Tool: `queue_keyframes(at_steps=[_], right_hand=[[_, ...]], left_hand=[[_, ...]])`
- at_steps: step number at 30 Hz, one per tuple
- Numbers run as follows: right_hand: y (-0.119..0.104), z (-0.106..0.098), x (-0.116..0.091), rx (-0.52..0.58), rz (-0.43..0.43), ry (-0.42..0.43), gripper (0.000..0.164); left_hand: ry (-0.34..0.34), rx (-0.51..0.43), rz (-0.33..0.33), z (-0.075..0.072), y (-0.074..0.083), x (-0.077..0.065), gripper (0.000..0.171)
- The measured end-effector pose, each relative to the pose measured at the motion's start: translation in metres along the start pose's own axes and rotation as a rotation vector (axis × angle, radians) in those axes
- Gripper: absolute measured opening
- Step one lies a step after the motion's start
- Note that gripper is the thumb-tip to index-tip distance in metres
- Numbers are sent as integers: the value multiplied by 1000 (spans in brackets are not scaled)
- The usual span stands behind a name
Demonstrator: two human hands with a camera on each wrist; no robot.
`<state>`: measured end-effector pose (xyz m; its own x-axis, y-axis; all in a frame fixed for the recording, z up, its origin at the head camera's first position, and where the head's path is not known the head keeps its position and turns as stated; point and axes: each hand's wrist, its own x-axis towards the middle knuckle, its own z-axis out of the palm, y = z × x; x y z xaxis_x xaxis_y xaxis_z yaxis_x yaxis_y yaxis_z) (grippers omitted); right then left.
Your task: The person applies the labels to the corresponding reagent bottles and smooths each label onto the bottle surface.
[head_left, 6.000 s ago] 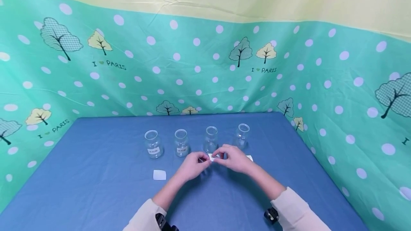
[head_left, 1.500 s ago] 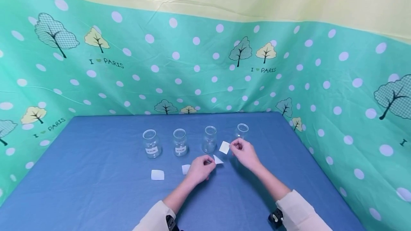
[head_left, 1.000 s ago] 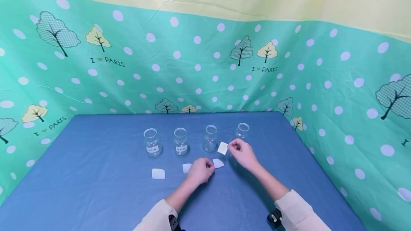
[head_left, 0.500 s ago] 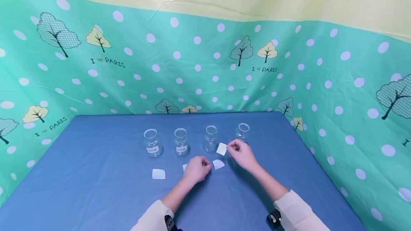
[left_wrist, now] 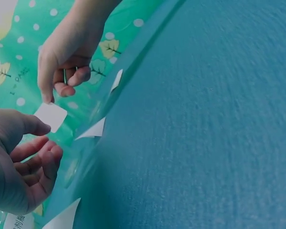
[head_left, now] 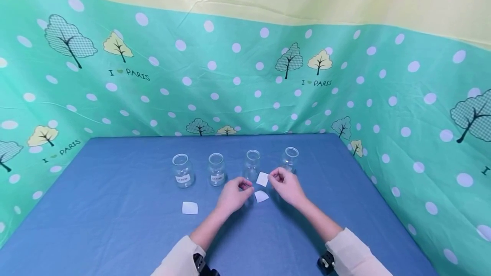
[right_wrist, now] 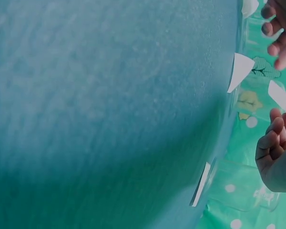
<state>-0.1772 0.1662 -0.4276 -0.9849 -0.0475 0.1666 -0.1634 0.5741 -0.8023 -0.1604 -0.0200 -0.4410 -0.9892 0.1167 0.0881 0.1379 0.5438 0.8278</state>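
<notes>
Looks roughly half done, judging by the row of four glass jars across the worktop (head_left: 134, 225). Already bearing a printed label: the leftmost jar (head_left: 182, 163) and the second jar (head_left: 216, 166). Apparently left to do: the third jar (head_left: 252, 163), with no label to be seen on it, and the rightmost jar (head_left: 290, 157), hidden low down behind the right grip (head_left: 287, 187).

Pinched at its edge by that grip, between thumb and finger: a loose label (head_left: 262, 179), white, just right of the third jar and towards its near side. Cannot tell from the head view whether touching the glass. Thumb and fingers apart on the left grip (head_left: 235, 194), with nothing held, near the loose label on its left.

Seen on the worktop from the head: only a near-left slip (head_left: 189, 208) and a bent slip (head_left: 261, 196) below the loose label. Added by the left wrist view: a curling slip (left_wrist: 64, 217) close by the left grip and a right-hand slip (left_wrist: 117, 80) beyond the bent one. Seems in that view to meet the label's corner with the left thumb; shows a gap from the head and right wrist.
</notes>
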Motion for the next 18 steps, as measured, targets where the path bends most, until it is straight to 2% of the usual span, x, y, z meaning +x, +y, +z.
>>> queue_keyframes(at_steps=[4, 11, 18], right_hand=[[-2, 2, -3, -39, -53, 29, 5], [-4, 8, -7, -89, -203, 74, 5], [-6, 10, -11, -149, -309, 67, 8]], left_hand=[[15, -86, 5, 1, 2, 2, 14], [18, -260, 25, 1, 4, 4, 18], [16, -330, 3, -2, 4, 5, 23]])
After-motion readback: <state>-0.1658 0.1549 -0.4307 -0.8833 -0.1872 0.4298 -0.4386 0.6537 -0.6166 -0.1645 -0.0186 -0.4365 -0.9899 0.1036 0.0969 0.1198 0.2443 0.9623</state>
